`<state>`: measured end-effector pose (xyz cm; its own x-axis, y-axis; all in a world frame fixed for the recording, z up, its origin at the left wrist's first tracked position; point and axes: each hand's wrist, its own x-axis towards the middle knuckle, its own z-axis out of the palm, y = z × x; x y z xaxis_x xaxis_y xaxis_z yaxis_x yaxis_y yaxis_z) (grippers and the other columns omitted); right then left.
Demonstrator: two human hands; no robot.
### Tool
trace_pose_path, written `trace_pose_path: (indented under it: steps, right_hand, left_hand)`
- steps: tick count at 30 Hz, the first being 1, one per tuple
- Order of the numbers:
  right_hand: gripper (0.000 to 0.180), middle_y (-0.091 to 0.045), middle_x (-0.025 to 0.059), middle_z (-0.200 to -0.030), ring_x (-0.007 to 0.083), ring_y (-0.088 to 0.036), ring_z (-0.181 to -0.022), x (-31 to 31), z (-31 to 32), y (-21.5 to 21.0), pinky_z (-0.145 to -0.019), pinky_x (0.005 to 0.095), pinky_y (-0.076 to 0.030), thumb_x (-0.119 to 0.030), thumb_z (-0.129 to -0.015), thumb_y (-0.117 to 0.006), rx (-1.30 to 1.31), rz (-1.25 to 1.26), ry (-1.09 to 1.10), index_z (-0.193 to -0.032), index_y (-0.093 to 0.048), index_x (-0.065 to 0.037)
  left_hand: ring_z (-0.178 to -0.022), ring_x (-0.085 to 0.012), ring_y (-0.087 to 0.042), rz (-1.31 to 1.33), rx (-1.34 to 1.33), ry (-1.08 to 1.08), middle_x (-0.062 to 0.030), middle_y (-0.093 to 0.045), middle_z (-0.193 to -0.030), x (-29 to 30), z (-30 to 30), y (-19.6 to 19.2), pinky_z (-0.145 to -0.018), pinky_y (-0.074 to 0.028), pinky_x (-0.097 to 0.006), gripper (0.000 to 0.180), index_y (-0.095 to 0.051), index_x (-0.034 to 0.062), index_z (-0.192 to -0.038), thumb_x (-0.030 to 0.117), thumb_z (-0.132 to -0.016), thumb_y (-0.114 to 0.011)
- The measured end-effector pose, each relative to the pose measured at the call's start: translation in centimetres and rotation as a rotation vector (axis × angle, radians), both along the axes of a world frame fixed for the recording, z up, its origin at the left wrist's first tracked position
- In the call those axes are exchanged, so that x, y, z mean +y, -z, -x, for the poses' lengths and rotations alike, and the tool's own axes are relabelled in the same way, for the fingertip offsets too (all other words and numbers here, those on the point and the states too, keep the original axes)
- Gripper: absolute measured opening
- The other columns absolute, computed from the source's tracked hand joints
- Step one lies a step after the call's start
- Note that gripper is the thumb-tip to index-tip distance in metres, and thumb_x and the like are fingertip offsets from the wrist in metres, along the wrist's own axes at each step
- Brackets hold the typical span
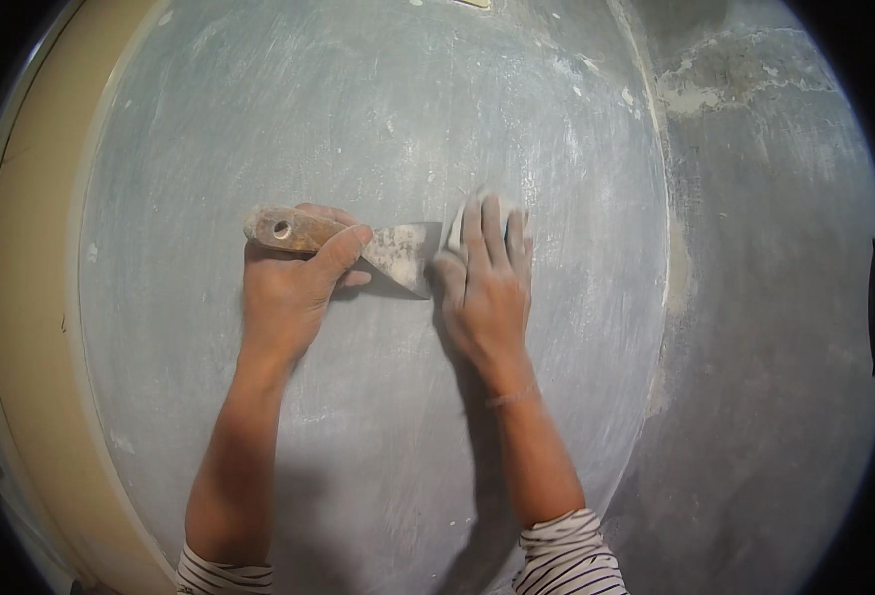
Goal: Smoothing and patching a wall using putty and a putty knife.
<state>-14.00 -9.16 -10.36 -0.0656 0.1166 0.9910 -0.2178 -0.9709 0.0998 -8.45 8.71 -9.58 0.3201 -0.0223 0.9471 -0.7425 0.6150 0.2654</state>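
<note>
My left hand is closed round the wooden handle of a putty knife. The handle points left, and the broad, stained metal blade faces right, close to the grey wall. To the right of the blade, my right hand presses a pale pad or folded sheet to the wall. Its fingers point up and mostly cover the pad, so I cannot make out its exact kind. Whitish dust coats the fingers of both hands.
A tan vertical frame or trim borders the wall at the left. On the right runs a corner with a rough whitish seam, and a darker grey wall continues beyond it. Pale patches mark the upper right.
</note>
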Motion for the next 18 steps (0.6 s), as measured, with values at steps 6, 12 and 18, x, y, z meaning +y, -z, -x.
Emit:
trace_pose_path:
  steps: [6,12,18]
  right_hand:
    - [0.07,-0.032,0.0194,-0.146,0.0441,-0.024,-0.135,-0.6,0.2,-1.3,-0.108,0.0566,-0.019,-0.045,-0.087,-0.053,-0.032,0.039,0.102,-0.139,-0.036,-0.001]
    - [0.062,-0.038,0.018,-0.143,0.0415,-0.027,-0.135,0.1,-0.4,-0.5,-0.109,0.0558,-0.019,-0.041,-0.091,-0.049,-0.05,-0.011,0.117,-0.134,-0.041,0.002]
    - [0.057,-0.039,0.0161,-0.142,0.0426,-0.027,-0.134,-0.3,0.6,-3.3,-0.109,0.0549,-0.019,-0.039,-0.092,-0.047,-0.049,-0.045,0.197,-0.134,-0.044,0.0]
  left_hand:
    - [-0.069,-0.0125,-0.065,-0.007,-0.022,-0.017,-0.0085,-0.065,-0.077,0.2,0.4,-0.2,-0.057,-0.057,-0.021,0.014,-0.066,-0.0006,-0.086,0.012,-0.081,-0.07]
    - [-0.068,-0.0115,-0.064,-0.025,-0.021,-0.054,-0.0077,-0.065,-0.076,0.6,0.6,-0.1,-0.056,-0.055,-0.02,0.013,-0.066,-0.0006,-0.085,0.011,-0.081,-0.069]
    - [-0.066,-0.0108,-0.063,-0.017,-0.069,-0.085,-0.0063,-0.065,-0.074,0.5,1.0,0.0,-0.055,-0.054,-0.021,0.011,-0.066,0.0002,-0.083,0.01,-0.081,-0.069]
